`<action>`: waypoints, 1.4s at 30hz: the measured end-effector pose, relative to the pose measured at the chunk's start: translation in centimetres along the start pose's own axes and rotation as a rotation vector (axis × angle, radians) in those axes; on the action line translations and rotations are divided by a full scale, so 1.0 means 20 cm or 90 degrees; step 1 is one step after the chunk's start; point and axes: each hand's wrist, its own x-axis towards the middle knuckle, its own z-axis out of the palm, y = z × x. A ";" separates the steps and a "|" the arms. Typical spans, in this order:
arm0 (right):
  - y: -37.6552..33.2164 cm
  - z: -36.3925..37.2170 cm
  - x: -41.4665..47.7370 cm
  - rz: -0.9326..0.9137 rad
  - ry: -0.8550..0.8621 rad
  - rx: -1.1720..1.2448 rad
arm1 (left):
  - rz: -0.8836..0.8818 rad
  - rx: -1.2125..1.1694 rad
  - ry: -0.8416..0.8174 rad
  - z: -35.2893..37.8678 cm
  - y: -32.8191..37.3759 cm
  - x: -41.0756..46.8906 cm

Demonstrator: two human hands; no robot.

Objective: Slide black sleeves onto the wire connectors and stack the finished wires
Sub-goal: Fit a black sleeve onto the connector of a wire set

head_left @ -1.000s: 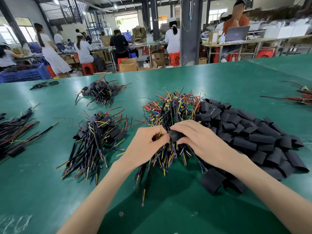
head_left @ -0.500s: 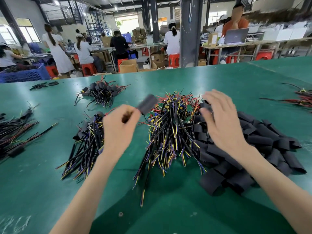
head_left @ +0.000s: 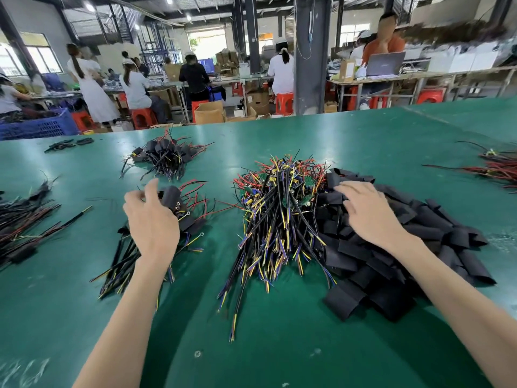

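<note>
Both loose, left hand point(head_left: 152, 222) over finished wires point(head_left: 193, 223), right hand point(head_left: 369, 211) touching sleeves point(head_left: 425, 233)

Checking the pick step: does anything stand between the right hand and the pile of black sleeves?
Nothing visible does. The right hand sits directly over the upper left of the black sleeve pile, fingers spread. The unsleeved wire bundle lies beside it, not between.
</note>
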 end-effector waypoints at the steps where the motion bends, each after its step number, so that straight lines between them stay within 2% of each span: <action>1: -0.01 0.02 0.01 -0.029 -0.029 -0.016 | 0.052 0.026 0.003 0.01 0.00 0.00; 3: -0.01 0.08 0.01 -0.057 -0.091 -0.045 | 0.108 0.072 -0.022 0.03 -0.01 -0.01; 6: 0.01 0.11 0.00 -0.048 -0.135 -0.073 | 0.064 0.102 -0.037 0.05 -0.02 -0.02; 13: 0.00 0.10 -0.01 -0.007 -0.116 -0.087 | 0.018 0.123 -0.018 0.08 0.00 -0.02; 20: -0.02 0.09 -0.02 0.038 -0.080 -0.075 | 0.016 0.208 -0.103 0.09 0.07 -0.03; 23: -0.02 0.10 -0.01 0.060 -0.082 -0.025 | 0.042 0.219 -0.096 0.08 0.18 -0.07; 25: -0.02 0.11 -0.01 0.073 -0.079 -0.003 | 0.089 0.155 -0.085 0.08 0.29 -0.09; 27: -0.02 0.11 -0.01 0.078 -0.076 0.000 | 0.113 0.027 -0.151 0.10 0.42 -0.07; 29: -0.01 0.11 -0.02 0.072 -0.068 -0.006 | 0.090 -0.150 -0.265 0.16 0.57 -0.01; 31: -0.02 0.10 -0.02 0.064 -0.060 -0.024 | 0.077 -0.245 -0.324 0.21 0.70 0.03; 33: -0.02 0.10 -0.02 0.060 -0.056 -0.036 | 0.055 -0.230 -0.364 0.27 0.78 0.09; 37: -0.02 0.09 -0.03 0.053 -0.050 -0.053 | 0.034 -0.094 -0.497 0.36 0.84 0.21; 42: -0.03 0.11 -0.03 0.038 -0.050 -0.058 | -0.025 -0.184 -0.596 0.33 0.86 0.26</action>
